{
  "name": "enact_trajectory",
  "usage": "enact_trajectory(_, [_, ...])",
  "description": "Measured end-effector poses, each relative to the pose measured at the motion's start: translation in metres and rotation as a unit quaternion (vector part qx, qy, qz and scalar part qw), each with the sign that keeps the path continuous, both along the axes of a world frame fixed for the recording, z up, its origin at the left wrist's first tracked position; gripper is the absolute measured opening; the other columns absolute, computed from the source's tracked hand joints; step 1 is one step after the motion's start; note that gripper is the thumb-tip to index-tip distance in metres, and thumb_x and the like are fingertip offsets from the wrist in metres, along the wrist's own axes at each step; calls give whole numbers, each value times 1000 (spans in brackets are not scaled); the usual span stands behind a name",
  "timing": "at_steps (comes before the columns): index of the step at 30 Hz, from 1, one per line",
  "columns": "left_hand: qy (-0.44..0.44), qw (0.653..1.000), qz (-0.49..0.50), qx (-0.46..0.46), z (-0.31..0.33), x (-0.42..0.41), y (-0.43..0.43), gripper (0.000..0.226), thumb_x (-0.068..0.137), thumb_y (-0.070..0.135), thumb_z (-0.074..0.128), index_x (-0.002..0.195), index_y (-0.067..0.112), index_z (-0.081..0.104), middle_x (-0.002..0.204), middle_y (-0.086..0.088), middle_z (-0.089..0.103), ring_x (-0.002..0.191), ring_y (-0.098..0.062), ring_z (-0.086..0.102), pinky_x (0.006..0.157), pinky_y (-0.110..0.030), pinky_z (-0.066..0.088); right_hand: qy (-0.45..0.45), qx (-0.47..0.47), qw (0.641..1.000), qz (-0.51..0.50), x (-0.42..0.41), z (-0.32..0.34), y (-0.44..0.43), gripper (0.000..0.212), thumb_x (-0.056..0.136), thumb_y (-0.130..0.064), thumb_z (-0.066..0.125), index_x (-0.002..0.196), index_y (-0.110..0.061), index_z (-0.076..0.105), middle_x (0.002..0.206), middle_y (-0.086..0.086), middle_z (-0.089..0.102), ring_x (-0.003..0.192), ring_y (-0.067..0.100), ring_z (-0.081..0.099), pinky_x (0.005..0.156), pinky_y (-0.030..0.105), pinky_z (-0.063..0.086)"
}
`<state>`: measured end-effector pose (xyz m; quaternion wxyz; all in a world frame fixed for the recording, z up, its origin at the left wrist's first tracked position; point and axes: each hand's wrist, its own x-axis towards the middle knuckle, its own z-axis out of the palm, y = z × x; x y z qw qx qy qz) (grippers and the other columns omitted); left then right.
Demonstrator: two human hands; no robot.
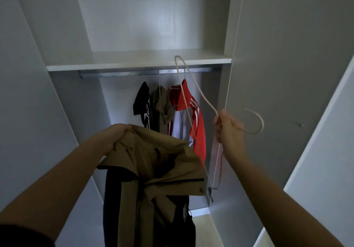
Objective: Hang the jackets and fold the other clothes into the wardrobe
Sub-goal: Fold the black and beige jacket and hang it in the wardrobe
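Your right hand [229,129] is closed round the neck of a pale wire hanger [262,122], just below the hook. That grip leaves both shoulder arms free to slide into a garment. The hanger is tilted, with one tip up near the shelf [138,62] and the hook pointing right, away from the rail [145,72]. It is not yet ready to hang.

Your left hand [116,137] bunches the collar end of a tan jacket [159,162] with dark panels. It holds the jacket up, near and centre, in front of the open wardrobe and below the rail. Held from the top, the body drops straight and the neck opening faces the hanger.

The hanger and jacket are close, but the hanger is not yet threaded in.

Farther in, a black striped top [142,103], an olive garment [162,104] and a red and white jacket [197,124] hang at the middle and right of the rail. The left stretch is bare, which looks the likely spot. The wardrobe door [287,74] stands open on the right.
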<state>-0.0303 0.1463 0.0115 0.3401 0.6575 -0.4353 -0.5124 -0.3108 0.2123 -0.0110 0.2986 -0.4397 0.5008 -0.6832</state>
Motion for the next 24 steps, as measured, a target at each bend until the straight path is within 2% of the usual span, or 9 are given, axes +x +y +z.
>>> enact_trajectory(3, [-5, 1000, -20, 1, 5, -10, 3, 31, 99, 28, 49, 95, 0, 62, 84, -15, 63, 73, -28, 57, 62, -34, 48, -52, -92, 994, 40, 4, 42, 10, 46, 103, -28, 37, 64, -10, 53, 44, -6, 33, 38, 7, 25, 40, 18, 21])
enact_trajectory(7, [-14, 999, -27, -13, 16, -18, 9, 31, 99, 28, 49, 97, 0, 61, 85, -15, 62, 72, -27, 57, 62, -33, 48, -129, -177, 970, 105, 10, 81, 20, 49, 105, -24, 32, 60, -13, 49, 40, -8, 26, 34, 6, 18, 40, 12, 16])
enact_trajectory(9, [-16, 999, -27, -26, 21, -20, 11, 32, 98, 29, 50, 101, -1, 61, 87, -16, 62, 74, -27, 58, 63, -33, 49, -180, -193, 954, 139, 13, 88, 21, 47, 105, -25, 31, 62, -12, 45, 40, -9, 24, 34, 5, 16, 39, 11, 13])
enact_trajectory(13, [-10, 999, -23, -37, 37, -26, 17, 31, 98, 31, 51, 88, 3, 61, 81, -15, 62, 71, -27, 58, 60, -32, 48, -212, -173, 942, 194, 31, 63, 11, 46, 103, -26, 33, 61, -13, 46, 41, -7, 30, 34, 6, 22, 36, 16, 17])
enact_trajectory(16, [-24, 996, -5, -81, 59, -23, 16, 30, 97, 29, 52, 80, 6, 59, 79, -14, 60, 70, -25, 56, 56, -31, 45, -114, -43, 972, 203, 38, 15, -3, 44, 100, -29, 38, 61, -17, 52, 45, -6, 40, 39, 9, 32, 39, 20, 25])
enact_trajectory(19, [-27, 996, 5, -84, 83, -1, 8, 30, 93, 31, 57, 86, 3, 63, 71, -15, 66, 66, -27, 59, 51, -30, 50, 84, 100, 965, 227, 32, -34, -11, 43, 100, -32, 40, 61, -18, 50, 47, -7, 44, 44, 6, 39, 42, 13, 31])
enact_trajectory(20, [-33, 997, -5, -67, 89, 6, 9, 32, 92, 33, 58, 85, 2, 64, 64, -15, 67, 61, -28, 61, 47, -29, 52, 132, 123, 955, 233, 28, -44, -13, 45, 100, -35, 39, 59, -20, 49, 47, -7, 44, 42, 2, 40, 42, 11, 32])
enact_trajectory(22, [-61, 997, -28, -33, 95, 17, 9, 36, 89, 37, 60, 79, 3, 65, 58, -14, 67, 53, -28, 63, 47, -29, 54, 163, 131, 946, 247, 21, -49, -13, 50, 100, -38, 40, 54, -24, 53, 43, -9, 45, 40, 1, 41, 43, 10, 33])
enact_trajectory(24, [-78, 996, -43, -25, 96, 23, 7, 36, 88, 39, 62, 82, 4, 65, 63, -14, 68, 60, -29, 63, 59, -34, 56, 191, 117, 934, 277, 18, -50, -19, 54, 100, -37, 42, 49, -27, 57, 44, -9, 47, 42, 2, 42, 48, 14, 35])
